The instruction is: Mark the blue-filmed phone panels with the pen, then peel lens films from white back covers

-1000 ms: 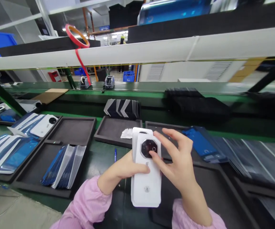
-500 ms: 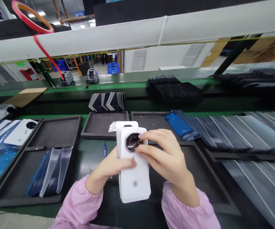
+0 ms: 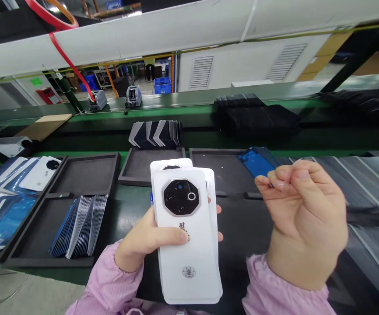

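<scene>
A small stack of white phone back covers (image 3: 192, 253) is gripped in my left hand (image 3: 146, 238), thumb across the front and fingertips showing at the right edge. The top cover bears a black octagonal camera piece (image 3: 173, 204) with a silver ring, small dark lettering and a round emblem. Off to the right, apart from the covers, my right hand (image 3: 307, 214) is raised with its fingertips pinched together. Whatever it may hold is too small to make out. Behind the stack, the tip of a blue pen (image 3: 152, 197) peeks out.
Dark trays (image 3: 92, 173) line the bench. One at left holds a fanned row of thin panels (image 3: 81, 225); blue-filmed sheets (image 3: 258, 162) lie at centre right. White covers (image 3: 40, 173) rest far left. Grey panels (image 3: 363, 181) stand right. Red tape (image 3: 69, 61) hangs from the overhead beam.
My right hand has moved off the camera piece, out to the right. The covers are closer and lower in view. A crumpled white scrap behind the stack no longer shows.
</scene>
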The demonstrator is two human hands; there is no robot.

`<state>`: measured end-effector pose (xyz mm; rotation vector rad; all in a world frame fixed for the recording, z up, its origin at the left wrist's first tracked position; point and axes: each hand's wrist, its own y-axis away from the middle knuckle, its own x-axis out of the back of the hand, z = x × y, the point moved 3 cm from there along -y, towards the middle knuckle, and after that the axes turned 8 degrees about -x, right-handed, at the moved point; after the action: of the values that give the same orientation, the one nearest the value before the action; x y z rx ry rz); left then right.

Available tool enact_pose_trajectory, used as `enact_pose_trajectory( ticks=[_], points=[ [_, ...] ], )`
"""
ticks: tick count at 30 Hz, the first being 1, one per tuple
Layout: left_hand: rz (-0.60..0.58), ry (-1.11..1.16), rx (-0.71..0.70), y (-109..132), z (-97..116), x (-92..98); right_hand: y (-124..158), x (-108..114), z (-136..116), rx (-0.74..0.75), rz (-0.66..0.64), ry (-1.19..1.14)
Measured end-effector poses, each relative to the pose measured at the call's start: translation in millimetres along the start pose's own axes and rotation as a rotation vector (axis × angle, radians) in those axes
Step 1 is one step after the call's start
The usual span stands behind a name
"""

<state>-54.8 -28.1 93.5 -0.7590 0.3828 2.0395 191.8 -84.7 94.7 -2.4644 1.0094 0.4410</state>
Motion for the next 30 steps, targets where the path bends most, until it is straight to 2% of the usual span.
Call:
enact_pose_trajectory(
  ticks=[7,16,30],
  points=[
    [-0.212,-0.019,-0.064,-1,-7,8.5,10,-12,-3,-0.049,0.04,-0.066],
    [-0.187,-0.013,-0.079,3,-9,6.9,14,-17,-4,-0.061,0.033,-0.081],
    [-0.273,0.088,-0.008,6,-8,0.7,15,-18,-5,-0.055,0.039,-0.072]
  ],
)
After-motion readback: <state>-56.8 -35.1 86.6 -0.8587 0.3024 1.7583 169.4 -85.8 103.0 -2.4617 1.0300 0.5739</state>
